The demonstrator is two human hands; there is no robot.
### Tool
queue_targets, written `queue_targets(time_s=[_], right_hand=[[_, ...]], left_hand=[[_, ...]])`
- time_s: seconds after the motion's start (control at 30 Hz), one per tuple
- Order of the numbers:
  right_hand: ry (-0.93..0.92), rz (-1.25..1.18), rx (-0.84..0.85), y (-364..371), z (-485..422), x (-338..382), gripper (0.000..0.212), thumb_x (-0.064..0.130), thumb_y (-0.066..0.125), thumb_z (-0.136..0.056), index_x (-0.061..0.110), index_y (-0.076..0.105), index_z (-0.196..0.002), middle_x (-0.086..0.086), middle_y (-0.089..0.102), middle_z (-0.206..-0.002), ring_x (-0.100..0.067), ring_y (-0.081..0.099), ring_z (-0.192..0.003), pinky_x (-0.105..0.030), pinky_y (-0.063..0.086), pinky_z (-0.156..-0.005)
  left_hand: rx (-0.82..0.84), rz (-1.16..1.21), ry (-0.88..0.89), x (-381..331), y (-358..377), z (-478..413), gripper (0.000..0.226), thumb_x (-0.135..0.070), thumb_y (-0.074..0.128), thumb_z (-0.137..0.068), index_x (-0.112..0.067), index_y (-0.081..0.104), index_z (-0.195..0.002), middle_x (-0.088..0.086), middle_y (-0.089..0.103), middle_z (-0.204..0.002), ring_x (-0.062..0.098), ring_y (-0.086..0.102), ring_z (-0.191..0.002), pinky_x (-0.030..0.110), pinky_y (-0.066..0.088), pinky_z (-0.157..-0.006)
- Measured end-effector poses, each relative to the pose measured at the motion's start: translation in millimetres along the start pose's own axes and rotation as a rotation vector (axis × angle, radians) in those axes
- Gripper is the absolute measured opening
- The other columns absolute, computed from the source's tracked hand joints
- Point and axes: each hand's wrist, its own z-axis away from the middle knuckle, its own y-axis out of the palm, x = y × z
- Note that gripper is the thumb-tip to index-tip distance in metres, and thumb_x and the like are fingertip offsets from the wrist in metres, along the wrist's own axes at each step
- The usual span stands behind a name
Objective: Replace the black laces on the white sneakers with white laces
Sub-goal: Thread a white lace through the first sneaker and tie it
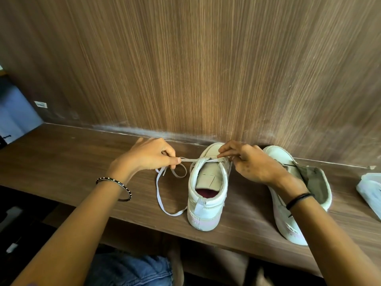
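Lace [189, 159], flat and white, pinched taut in left hand [150, 155], right hand [249, 164] pinching it over upright white leather sneaker [206, 207], second white sneaker [288, 230] tipped sideways, brown wooden shelf [82, 153].

The light is dim, warm and indoor. The wooden wall [206, 69] glows brightest in a vertical band behind the middle sneaker [204, 211] and darkens to either side. Under the bench [61, 157], nearer than the sneaker, lies deep shadow. Bluish daylight shows far left of it. Wide-angle distortion bows the bench edge; the lace [158, 195] looks slightly soft.
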Motion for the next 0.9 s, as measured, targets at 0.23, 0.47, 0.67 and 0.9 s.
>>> queue_targets(time_s=[0.23,0.47,0.67,0.9], right_hand=[[-0.008,0.054,-0.025,0.7,-0.6,0.5,0.031,-0.001,0.052,-0.097,0.016,0.059,-0.122,0.009,0.071,-0.117,0.01,0.061,-0.099,-0.001,0.042,-0.088],[-0.005,0.03,-0.114,-2.3,7.0,17.8,0.015,0.017,0.064,-0.097,0.024,0.07,-0.109,0.019,0.068,-0.09,0.009,0.064,-0.081,-0.005,0.044,-0.071],[0.036,-0.106,-0.074,8.2,5.0,39.9,0.007,0.023,0.067,-0.096,0.024,0.074,-0.097,0.02,0.071,-0.077,0.012,0.06,-0.067,-0.003,0.041,-0.064],[0.145,-0.115,-0.071,14.1,0.9,43.2,0.012,0.016,0.072,-0.085,0.018,0.076,-0.097,0.006,0.075,-0.093,-0.005,0.069,-0.091,-0.012,0.054,-0.076]], left_hand=[[0.028,0.085,0.057,-22.7,5.7,4.2,0.026,-0.031,0.057,-0.101,-0.045,0.065,-0.121,-0.033,0.049,-0.082,0.0,0.05,-0.088,0.039,0.026,-0.099],[0.102,0.47,0.204,-31.1,17.7,-0.7,0.029,-0.004,0.063,-0.096,-0.022,0.075,-0.114,-0.008,0.076,-0.112,0.005,0.07,-0.102,0.028,0.053,-0.098],[0.063,0.622,0.152,-35.6,22.8,-4.4,0.014,-0.01,0.073,-0.091,-0.013,0.078,-0.104,-0.001,0.077,-0.097,0.002,0.069,-0.09,0.016,0.051,-0.079],[0.091,0.603,-0.007,-47.0,21.2,-5.2,0.02,-0.026,0.065,-0.096,-0.009,0.075,-0.093,-0.006,0.067,-0.083,0.006,0.056,-0.079,0.024,0.042,-0.073]])
